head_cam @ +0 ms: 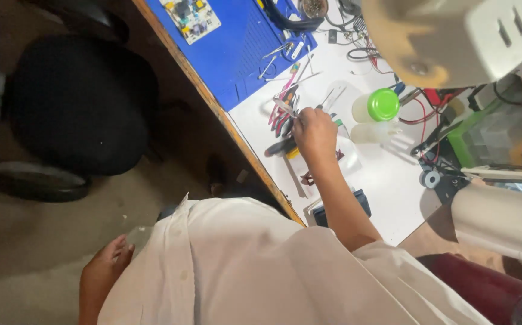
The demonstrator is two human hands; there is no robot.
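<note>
My right hand (314, 129) reaches out over the white tabletop (387, 180). Its fingers are closed on a thin silvery metal tool (285, 107) that looks like tweezers, pointing up and left. Right under and beside the hand lie hand tools with red and pink handles (282, 120) and one with a black and yellow grip (282, 146). My left hand (107, 265) hangs low at the left, off the table, beside my white shirt (243, 271). Its fingers are loosely stretched and hold nothing that I can see.
A blue work mat (237, 48) carries a circuit board (190, 18) and small metal tools. A clear jar with a green lid (383, 104), tangled wires (429, 120), a green box (483, 132) and white lamp parts (453, 36) crowd the right. A black chair (74, 102) stands on the floor.
</note>
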